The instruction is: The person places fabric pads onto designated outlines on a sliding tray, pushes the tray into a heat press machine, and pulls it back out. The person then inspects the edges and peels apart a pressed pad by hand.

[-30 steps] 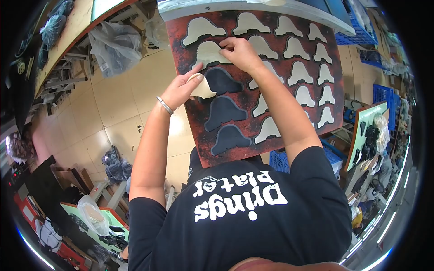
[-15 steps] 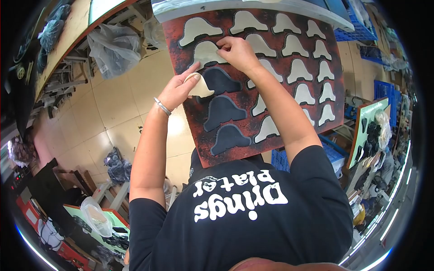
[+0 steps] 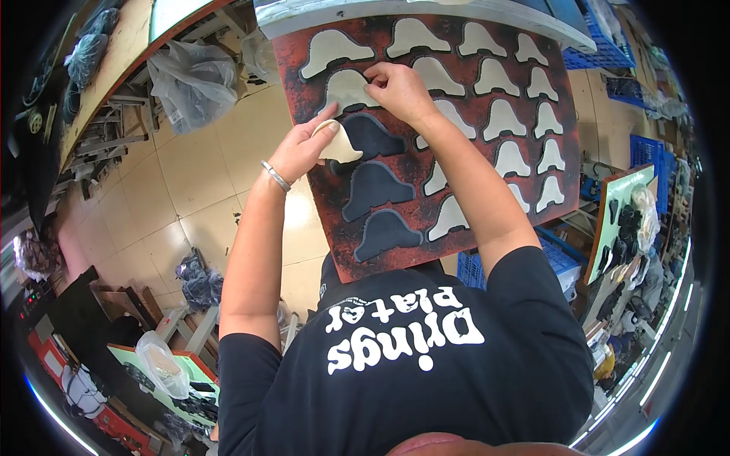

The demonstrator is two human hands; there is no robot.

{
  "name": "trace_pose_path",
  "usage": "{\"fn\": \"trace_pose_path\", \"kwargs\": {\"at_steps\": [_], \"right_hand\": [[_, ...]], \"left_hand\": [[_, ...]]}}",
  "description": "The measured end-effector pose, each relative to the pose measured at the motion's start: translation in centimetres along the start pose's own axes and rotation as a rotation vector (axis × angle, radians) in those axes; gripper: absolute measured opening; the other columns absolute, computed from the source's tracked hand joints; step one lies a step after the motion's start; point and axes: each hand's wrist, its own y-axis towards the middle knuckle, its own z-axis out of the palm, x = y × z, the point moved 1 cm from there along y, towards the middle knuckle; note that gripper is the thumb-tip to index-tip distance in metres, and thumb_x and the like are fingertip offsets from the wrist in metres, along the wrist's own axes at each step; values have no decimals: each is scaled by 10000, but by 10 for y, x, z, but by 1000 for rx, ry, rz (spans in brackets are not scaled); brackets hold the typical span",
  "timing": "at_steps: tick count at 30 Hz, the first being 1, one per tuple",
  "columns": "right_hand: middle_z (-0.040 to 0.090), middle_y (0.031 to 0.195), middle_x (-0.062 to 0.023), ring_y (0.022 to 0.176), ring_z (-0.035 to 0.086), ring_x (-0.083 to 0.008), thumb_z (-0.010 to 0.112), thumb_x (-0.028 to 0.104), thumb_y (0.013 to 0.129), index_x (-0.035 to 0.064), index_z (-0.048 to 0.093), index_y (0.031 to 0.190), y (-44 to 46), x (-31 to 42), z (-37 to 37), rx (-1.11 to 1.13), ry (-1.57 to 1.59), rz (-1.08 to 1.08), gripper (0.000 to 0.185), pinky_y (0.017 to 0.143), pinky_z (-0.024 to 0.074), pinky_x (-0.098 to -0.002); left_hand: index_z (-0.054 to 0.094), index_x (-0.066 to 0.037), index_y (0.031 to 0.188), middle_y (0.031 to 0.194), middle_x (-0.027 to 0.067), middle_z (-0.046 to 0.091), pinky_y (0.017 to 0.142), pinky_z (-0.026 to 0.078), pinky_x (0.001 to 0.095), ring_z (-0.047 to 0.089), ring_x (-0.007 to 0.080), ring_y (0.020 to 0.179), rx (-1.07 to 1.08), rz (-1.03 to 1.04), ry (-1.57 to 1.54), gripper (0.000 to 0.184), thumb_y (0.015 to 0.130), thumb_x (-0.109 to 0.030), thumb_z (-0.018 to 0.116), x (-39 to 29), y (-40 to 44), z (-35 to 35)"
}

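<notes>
My left hand (image 3: 303,148) is closed on a curled cream bell-shaped piece (image 3: 340,146), thumb on top; I cannot tell whether it is a stack. Its index finger reaches the lower left end of a cream piece (image 3: 346,88) lying on the board. At that piece's right end, my right hand (image 3: 399,91) has its thumb and fingers pinched together on the edge. Just below are bare dark bell-shaped pieces (image 3: 378,190), the topmost partly hidden by the held piece. Other dark pieces to the right carry cream pieces (image 3: 498,76) on top. All lie in rows on a mottled red-black board (image 3: 334,235).
The board's far edge meets a grey ledge (image 3: 426,9). A clear plastic bag (image 3: 192,83) hangs at the left bench. Blue crates (image 3: 646,163) stand to the right, near a green-topped board (image 3: 617,220) holding dark parts. Pale floor tiles (image 3: 190,175) show at left.
Both hands stay almost where they were. My left hand and the curled piece have shifted very slightly to the right.
</notes>
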Motion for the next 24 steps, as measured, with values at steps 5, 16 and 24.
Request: {"fn": "trace_pose_path", "kwargs": {"at_steps": [5,16,24], "right_hand": [[696,933,-115,846,659,-301,688,176,769,44,675,1027,-6,8,2,-22,-172,-45,291,759,521,-387],[337,1492,-151,1396,282,-299,558,387,877,69,404,1394,-25,13,39,84,-396,-578,626,1146,202,-478],[277,1524,-151,1421,229,-301,565,405,888,77,381,1417,-27,13,38,119,-347,-572,649,1162,160,-472]], "left_hand": [[380,-129,1460,919,-69,574,623,451,195,501,20,787,-5,-15,-28,543,974,-338,501,0,2,-1],[424,-135,1435,1056,0,638,644,488,207,571,62,887,-21,-9,-36,551,950,-381,508,5,7,-4],[628,-14,1188,961,32,684,652,482,237,626,84,783,-184,126,-249,398,995,-323,466,3,-40,-14]]}}
